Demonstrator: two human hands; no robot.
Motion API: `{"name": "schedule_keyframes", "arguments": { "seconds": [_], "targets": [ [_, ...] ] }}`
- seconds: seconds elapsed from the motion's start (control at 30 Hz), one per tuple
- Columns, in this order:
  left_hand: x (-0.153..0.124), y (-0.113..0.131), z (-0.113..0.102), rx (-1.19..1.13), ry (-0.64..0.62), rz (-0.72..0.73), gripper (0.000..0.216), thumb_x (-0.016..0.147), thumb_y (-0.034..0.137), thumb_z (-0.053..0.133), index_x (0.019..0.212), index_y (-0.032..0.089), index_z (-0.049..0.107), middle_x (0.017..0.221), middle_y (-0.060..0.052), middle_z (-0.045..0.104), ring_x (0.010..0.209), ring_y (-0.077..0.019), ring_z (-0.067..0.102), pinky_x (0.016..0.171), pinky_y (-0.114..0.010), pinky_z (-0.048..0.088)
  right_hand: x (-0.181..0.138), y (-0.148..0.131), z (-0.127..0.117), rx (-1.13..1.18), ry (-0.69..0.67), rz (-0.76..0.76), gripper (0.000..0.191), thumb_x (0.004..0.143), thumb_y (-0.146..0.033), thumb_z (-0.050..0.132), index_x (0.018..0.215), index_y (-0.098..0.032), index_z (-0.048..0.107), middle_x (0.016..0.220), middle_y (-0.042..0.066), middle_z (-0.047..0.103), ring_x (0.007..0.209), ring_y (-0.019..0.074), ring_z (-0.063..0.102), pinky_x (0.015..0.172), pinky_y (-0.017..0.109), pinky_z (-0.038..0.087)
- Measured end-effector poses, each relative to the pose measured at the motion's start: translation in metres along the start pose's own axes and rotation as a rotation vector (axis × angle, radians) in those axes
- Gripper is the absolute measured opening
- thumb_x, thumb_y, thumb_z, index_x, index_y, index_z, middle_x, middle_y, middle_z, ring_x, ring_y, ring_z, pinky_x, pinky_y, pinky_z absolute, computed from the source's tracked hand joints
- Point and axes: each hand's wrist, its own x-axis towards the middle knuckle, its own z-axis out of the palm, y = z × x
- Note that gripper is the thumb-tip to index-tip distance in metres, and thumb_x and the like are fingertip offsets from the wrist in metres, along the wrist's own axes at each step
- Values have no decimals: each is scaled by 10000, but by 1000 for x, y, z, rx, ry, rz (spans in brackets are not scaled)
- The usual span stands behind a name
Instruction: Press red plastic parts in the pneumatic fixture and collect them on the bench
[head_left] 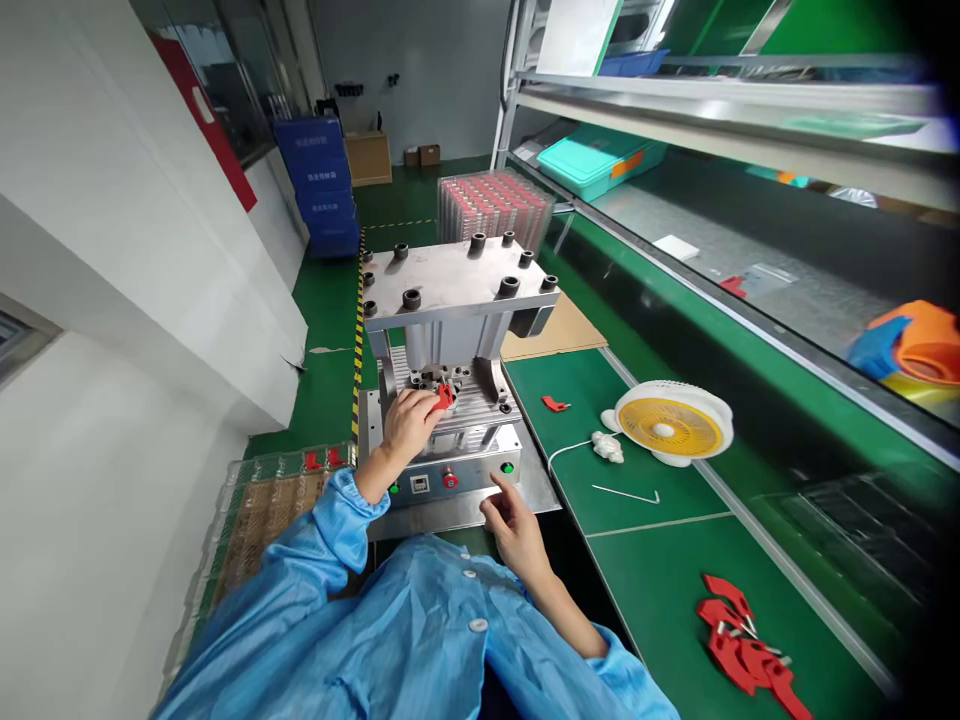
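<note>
My left hand (pixel 410 432) reaches into a bench press (pixel 457 275) with a thick metal top plate. Its fingers pinch a small red plastic part (pixel 445 397) at the metal fixture (pixel 435 376) under the press head. Whether the part sits in the fixture or is just above it, I cannot tell. My right hand (pixel 517 530) hovers in front of the press, near the green button (pixel 508 468) on its front panel. The index finger points out, the other fingers curl loosely, and nothing shows in them. A red button (pixel 450 479) sits mid-panel.
On the green bench to the right lie a single red part (pixel 556 404), a small fan (pixel 667 425), a hex key (pixel 626 494) and a pile of red parts (pixel 746 645). A clear tray (pixel 247 520) stands at left. Stacked trays (pixel 495 205) rise behind the press.
</note>
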Motion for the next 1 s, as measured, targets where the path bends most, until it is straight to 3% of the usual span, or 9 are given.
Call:
{"name": "schedule_keyframes", "arguments": {
  "seconds": [0.3,0.7,0.9,1.0],
  "targets": [
    [8,6,3,114,83,-50,124,933,298,708,1002,220,775,1139,-83,707,1062,-251,619,958,-393,541,11,2,-3,46,-10,48,658,918,-600,629,1405,-161,571,865,52,666,675,193,603,609,323,513],
    [2,29,8,247,134,-229,119,941,268,678,1028,236,753,1151,-64,735,1018,-256,627,911,-393,531,57,25,-59,72,-88,61,686,852,-618,670,1352,-155,595,848,46,683,656,188,622,597,328,538],
    [3,36,3,228,150,-217,178,956,311,668,1090,212,730,1204,-93,710,1124,-259,637,1027,-417,522,65,50,-78,43,-92,115,716,836,-622,641,1362,-140,577,799,22,660,613,176,598,577,311,502],
    [-14,32,-8,208,278,-221,330,959,378,666,1238,202,675,1335,-131,645,1286,-275,575,1120,-445,474,75,76,-88,-55,-21,185,721,811,-603,595,1342,-116,583,830,48,681,643,197,617,597,323,501]
  ]
}}
